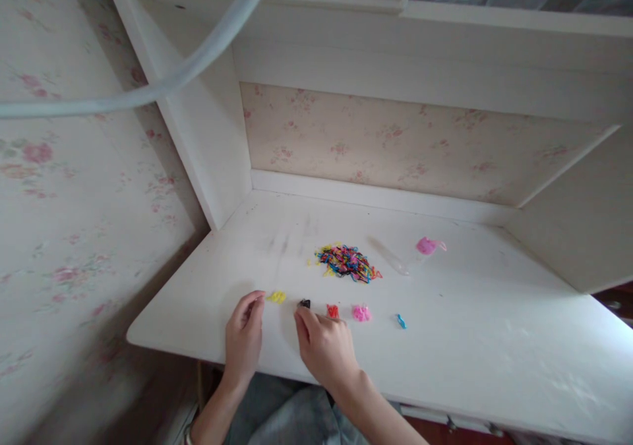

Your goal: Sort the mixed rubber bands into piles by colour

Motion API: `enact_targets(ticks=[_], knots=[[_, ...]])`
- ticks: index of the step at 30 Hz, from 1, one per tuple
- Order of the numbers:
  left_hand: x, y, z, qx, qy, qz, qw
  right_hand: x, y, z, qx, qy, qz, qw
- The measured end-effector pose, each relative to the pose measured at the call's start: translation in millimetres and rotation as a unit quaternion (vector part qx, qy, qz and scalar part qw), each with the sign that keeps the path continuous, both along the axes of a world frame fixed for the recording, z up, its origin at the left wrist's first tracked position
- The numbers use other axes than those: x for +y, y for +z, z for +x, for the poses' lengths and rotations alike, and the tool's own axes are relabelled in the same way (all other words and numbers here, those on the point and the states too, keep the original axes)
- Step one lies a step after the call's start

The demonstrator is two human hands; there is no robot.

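On the desk point(469, 339), 5 tiny heaps point(333, 310) lie sorted, the pile point(347, 263) mostly unsorted; left hand point(243, 339) open by the yellow heap point(276, 296), right hand point(324, 349) touching the black heap point(304, 304), grip unclear.

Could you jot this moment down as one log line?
left hand: beside yellow pile | right hand: fingertips at black pile | mixed pile: behind, untouched

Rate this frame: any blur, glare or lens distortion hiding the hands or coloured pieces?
Head view: soft, even daylight, with glare on the desk at right. Head view: the wallpapered wall at left is smeared, and shelf edges bow from the wide lens. Head view: left hand, right hand and the coloured pile read clearly, though single pieces blur together.
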State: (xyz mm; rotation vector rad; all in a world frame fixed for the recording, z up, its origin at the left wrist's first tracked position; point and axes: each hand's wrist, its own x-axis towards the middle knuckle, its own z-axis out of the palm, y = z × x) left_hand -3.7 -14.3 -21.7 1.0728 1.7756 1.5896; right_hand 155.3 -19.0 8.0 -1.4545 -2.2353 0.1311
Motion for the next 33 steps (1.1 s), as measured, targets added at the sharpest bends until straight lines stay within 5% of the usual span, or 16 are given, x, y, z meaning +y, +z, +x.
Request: enact_targets(ticks=[4,10,14,27,33], knots=[[4,6.3,-6,0.27,-0.11,-0.031,0.956,-25,-11.1,49,0.104,-0.04,-0.028,0.993],[14,10.6,0,0.521,-0.101,-0.081,0.843,-40,-34.2,114,0.182,-0.129,-0.008,0.975],[19,14.3,12,0.555,-0.089,-0.121,0.818,-41,-39.8,126,0.199,-0.131,-0.001,0.971],[18,26.7,19,0.551,-0.052,-0.197,0.809,-40,-42.7,124,0.267,-0.123,0.016,0.956],[50,44.3,37,0.537,-0.109,-0.179,0.817,-40,-46.8,125,0.271,-0.112,0.017,0.956]])
